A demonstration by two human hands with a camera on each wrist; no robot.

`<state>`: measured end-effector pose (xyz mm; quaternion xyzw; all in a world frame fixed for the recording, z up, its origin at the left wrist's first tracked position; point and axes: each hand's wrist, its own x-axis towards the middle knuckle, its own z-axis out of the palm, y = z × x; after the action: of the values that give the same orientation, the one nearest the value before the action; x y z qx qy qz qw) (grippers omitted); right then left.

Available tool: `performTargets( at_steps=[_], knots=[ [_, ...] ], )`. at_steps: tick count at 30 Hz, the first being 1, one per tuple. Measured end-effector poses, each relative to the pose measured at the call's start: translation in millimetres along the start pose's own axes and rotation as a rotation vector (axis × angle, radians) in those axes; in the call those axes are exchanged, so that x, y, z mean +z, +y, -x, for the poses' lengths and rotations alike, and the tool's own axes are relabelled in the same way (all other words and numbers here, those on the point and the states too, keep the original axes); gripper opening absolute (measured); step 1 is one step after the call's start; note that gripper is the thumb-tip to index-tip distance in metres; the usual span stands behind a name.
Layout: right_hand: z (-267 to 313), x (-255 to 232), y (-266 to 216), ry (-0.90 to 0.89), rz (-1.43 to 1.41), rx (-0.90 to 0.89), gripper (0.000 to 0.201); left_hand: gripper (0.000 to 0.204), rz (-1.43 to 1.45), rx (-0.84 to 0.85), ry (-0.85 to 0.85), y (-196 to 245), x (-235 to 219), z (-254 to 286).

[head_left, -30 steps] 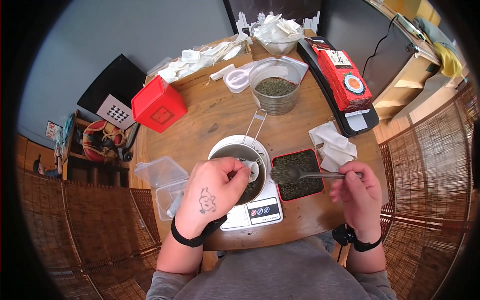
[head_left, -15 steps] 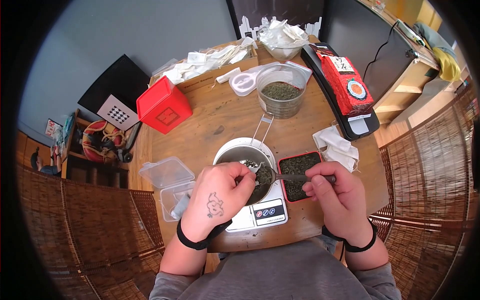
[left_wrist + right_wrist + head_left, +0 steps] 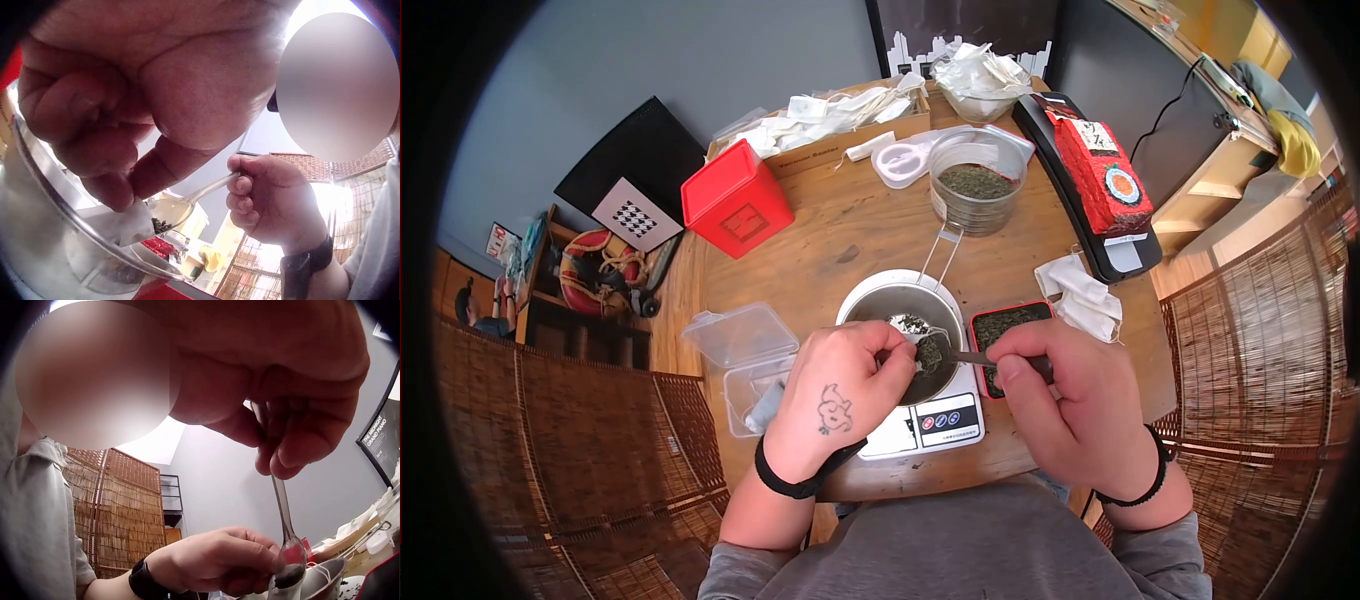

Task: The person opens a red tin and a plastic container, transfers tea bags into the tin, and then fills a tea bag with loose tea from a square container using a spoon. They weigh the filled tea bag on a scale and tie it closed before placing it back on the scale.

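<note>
My left hand point(image 3: 837, 385) pinches a small white pouch point(image 3: 125, 224) over the metal pot point(image 3: 887, 298), which stands on the white scale point(image 3: 880, 440). In my right hand point(image 3: 1075, 405) is the handle of a metal spoon point(image 3: 282, 509); its bowl, holding dark green leaves point(image 3: 930, 352), is at the pouch's mouth. Loose leaves and something white lie inside the pot. Just right of the scale, a red-rimmed tin point(image 3: 1010, 318) of dark leaves is partly covered by my right hand.
A clear lidded box point(image 3: 745, 340) stands left of the scale. Farther back are a red container point(image 3: 735, 200), a box of white pouches point(image 3: 830, 145), a clear tub of leaves point(image 3: 980, 205) and a red packet point(image 3: 1100, 175) on a black device point(image 3: 1128, 258). White pouches point(image 3: 1082, 298) lie at right.
My right hand has moved left, bringing the loaded spoon from above the tin to the pouch over the pot. My left hand still pinches the pouch. The head view has shifted slightly.
</note>
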<state>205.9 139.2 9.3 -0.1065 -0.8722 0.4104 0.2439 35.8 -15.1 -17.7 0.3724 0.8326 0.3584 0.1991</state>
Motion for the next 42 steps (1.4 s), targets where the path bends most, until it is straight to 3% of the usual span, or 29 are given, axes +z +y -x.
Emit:
performTargets(
  at_steps=[15, 21, 32, 35, 37, 42],
  knots=[
    [4.4, -3.3, -12.2, 0.05, 0.054, -0.082, 0.012, 0.019, 0.022, 0.005, 0.001, -6.4, -1.5, 3.2],
    [33.6, -22.0, 4.3, 0.255, -0.029, 0.124, 0.013, 0.02, 0.012, -0.019, 0.03, -5.8, -8.6, 4.4],
    [61.3, -46.4, 53.6, 0.108, 0.091, 0.285, 0.007, 0.021, -0.023, -0.056, 0.022, -6.0, 4.5, -6.1],
    [63.8, -37.6, 68.7, 0.105, -0.118, 0.384, 0.008, 0.022, 0.009, -0.062, 0.036, -3.0, 5.2, -7.0],
    [66.5, -27.7, 80.2, 0.149, -0.416, 0.517, 0.009, 0.022, -0.025, -0.085, 0.025, 3.7, 3.9, -6.7],
    [82.1, -23.3, 112.6, 0.216, -0.687, 0.6, 0.013, 0.022, -0.027, -0.076, 0.022, 3.5, 5.0, -7.4]
  ],
)
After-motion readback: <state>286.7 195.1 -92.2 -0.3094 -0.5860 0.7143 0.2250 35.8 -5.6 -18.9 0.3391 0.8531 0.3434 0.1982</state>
